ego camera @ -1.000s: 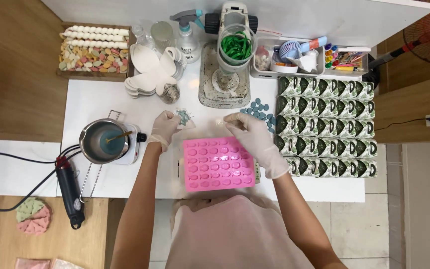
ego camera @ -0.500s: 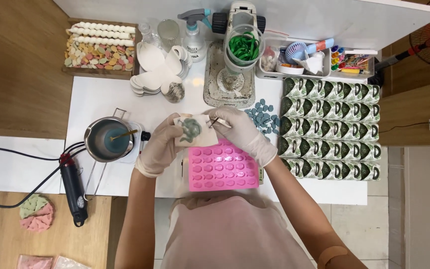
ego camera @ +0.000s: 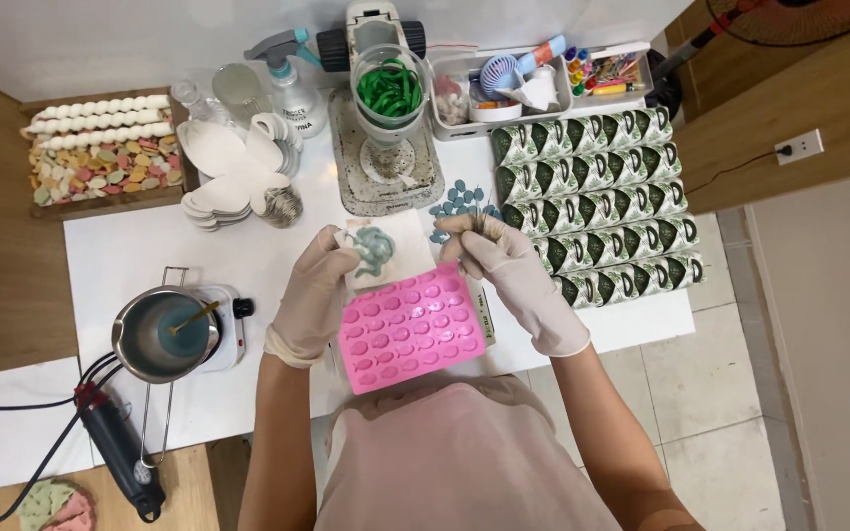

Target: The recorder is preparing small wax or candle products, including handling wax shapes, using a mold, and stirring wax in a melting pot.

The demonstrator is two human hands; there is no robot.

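A gloved left hand [ego camera: 315, 295] holds up a white square sheet [ego camera: 386, 251] bearing a teal-green squiggle, fingers pinched on its left edge, above a pink silicone mould [ego camera: 407, 329] lying at the near edge of the white bench [ego camera: 150, 251]. The gloved right hand [ego camera: 514, 275] pinches something thin at the sheet's right side; what it grips is too small to tell. Small blue pieces [ego camera: 459, 202] lie just beyond the hands. A metal pot [ego camera: 164, 334] sits on a hot plate toward the bench's left edge, rows of green patterned boxes [ego camera: 597, 192] along the right.
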